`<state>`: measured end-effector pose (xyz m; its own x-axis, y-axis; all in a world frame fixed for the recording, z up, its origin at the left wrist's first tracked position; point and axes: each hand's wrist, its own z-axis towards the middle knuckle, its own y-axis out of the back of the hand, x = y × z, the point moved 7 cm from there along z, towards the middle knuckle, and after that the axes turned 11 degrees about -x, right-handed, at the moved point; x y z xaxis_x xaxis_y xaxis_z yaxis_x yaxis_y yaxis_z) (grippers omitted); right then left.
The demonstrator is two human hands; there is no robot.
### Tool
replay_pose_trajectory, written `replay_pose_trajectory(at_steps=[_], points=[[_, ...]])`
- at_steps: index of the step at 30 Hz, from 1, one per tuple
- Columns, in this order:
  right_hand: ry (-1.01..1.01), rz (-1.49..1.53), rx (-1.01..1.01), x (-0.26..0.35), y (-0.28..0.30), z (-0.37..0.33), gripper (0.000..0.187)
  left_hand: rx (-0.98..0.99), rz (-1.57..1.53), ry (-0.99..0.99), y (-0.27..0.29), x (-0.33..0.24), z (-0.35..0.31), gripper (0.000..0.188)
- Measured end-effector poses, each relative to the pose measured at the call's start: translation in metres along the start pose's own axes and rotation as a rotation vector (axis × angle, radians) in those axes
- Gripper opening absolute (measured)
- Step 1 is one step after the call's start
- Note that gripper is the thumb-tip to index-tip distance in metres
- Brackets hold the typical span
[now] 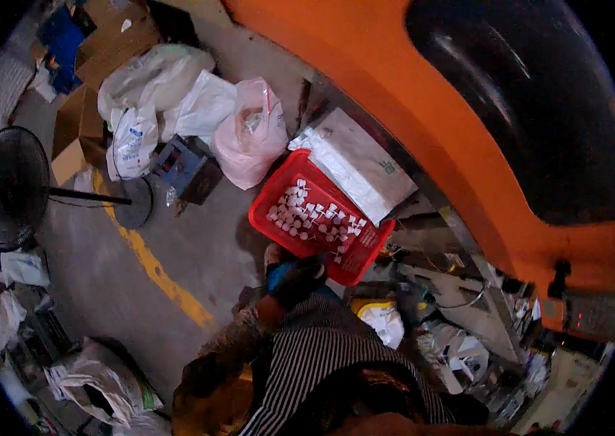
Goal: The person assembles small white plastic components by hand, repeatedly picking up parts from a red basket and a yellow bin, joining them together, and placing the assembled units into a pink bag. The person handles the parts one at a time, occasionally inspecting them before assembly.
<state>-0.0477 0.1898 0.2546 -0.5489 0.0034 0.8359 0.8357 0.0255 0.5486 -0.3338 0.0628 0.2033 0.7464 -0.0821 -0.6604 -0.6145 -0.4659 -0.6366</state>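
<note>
A red plastic tray [276, 190] lies ahead of me, tilted in view, with many small white plastic pieces [322, 219] in it. Most of them have a round flat head and a short stem. My left hand [298, 282], in a dark glove, is in front of my lap beside the tray's near edge. Its fingers are too dark and blurred to show whether they hold anything. A patterned sleeve covers that forearm. My right hand does not show. A white flat package or board [358, 163] covers the tray's far right side.
A large orange machine [365, 43] with a dark window fills the upper right. Pink [253, 138] and white plastic bags [202, 105] stand beyond the tray. At left are a black pedestal fan [9, 189], a cardboard box [75, 134] and a sack [100, 381]. Yellow floor line [155, 265] runs between.
</note>
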Motion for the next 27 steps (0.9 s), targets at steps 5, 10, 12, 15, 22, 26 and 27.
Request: replay_pose_trajectory(at_steps=[5,10,12,15,22,26,27], points=[[0.012,-0.176,0.616,-0.002,-0.239,0.057,0.039,-0.312,0.314,-0.278,0.113,0.027,0.025,0.04],[0.477,-0.308,0.399,-0.058,-0.432,0.182,0.042,-0.468,-0.431,0.076,0.213,0.099,0.077,0.047],[0.367,-0.371,0.393,-0.09,-0.487,0.232,0.047,-0.556,-0.345,0.139,0.242,0.108,0.108,0.048],[0.281,-0.334,0.304,-0.096,-0.538,0.277,0.051,-0.643,-0.366,0.187,0.253,0.088,0.144,0.049],[0.46,-0.127,-0.034,-0.114,-0.575,0.37,0.029,-0.689,-0.461,0.249,0.273,0.135,0.21,0.045],[0.377,-0.138,0.062,-0.135,-0.588,0.411,0.025,-0.572,-0.411,0.229,0.273,0.159,0.248,0.047],[0.195,-0.012,0.08,-0.133,-0.592,0.408,0.024,-0.588,-0.412,0.205,0.27,0.159,0.254,0.047]])
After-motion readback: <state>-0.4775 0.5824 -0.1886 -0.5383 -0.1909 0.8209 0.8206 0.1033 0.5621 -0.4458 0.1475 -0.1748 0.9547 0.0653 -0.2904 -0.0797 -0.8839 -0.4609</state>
